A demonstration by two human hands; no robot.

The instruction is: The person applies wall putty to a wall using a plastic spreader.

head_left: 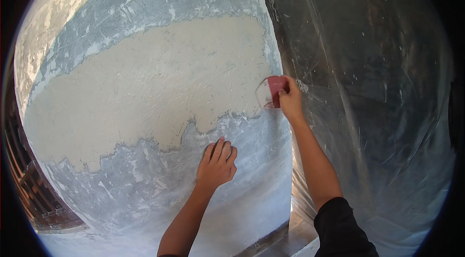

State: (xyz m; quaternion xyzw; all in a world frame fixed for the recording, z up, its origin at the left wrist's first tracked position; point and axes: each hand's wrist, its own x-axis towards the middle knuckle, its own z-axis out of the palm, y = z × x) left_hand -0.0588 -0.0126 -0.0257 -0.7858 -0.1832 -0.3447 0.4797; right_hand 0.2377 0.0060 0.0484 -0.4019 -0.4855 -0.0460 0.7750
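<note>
Smoothing the cream filler (160, 73) near the right edge of the wall (145, 199) seems the step in hand; another stroke would call for even pressure and a shallow angle; the right hand (291, 102) pinches the scraper (275, 91) between thumb and fingers, at the filler's right end, beside plastic sheeting (382, 136); the scraper is dull red with a pale, translucent-looking blade; the left hand's (216, 166) fingers, loosely bent, grip nothing visible.

The right hand (292, 99) hides part of the red scraper (276, 91); the lower edge crops the right sleeve (342, 232).
</note>
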